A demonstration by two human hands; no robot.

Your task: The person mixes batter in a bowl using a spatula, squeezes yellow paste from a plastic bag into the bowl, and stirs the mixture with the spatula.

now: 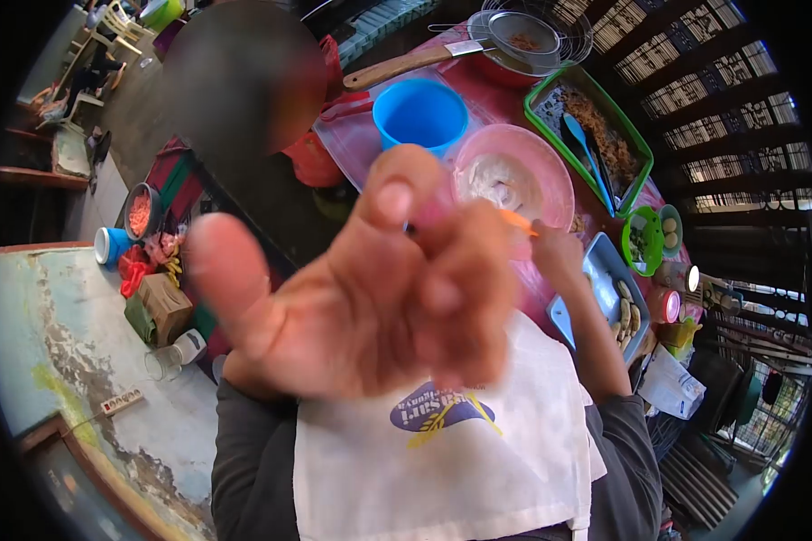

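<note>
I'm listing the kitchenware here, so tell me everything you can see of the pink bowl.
The pink bowl is round, wide and open-topped, and looks like plastic. It sits upright on the table, holding something whitish, perhaps flour or dough. The blue tub and the green-rimmed tray are on either side. The right hand and an orange utensil are at its near edge; contact is unclear. The raised left hand hides part of it.

The left hand (370, 288) is blurred, hiding parts of the pink bowl (559, 185) and orange utensil (518, 222); the right hand's (558, 252) grip is unclear. The bottom edge crops the apron (442, 478).
</note>
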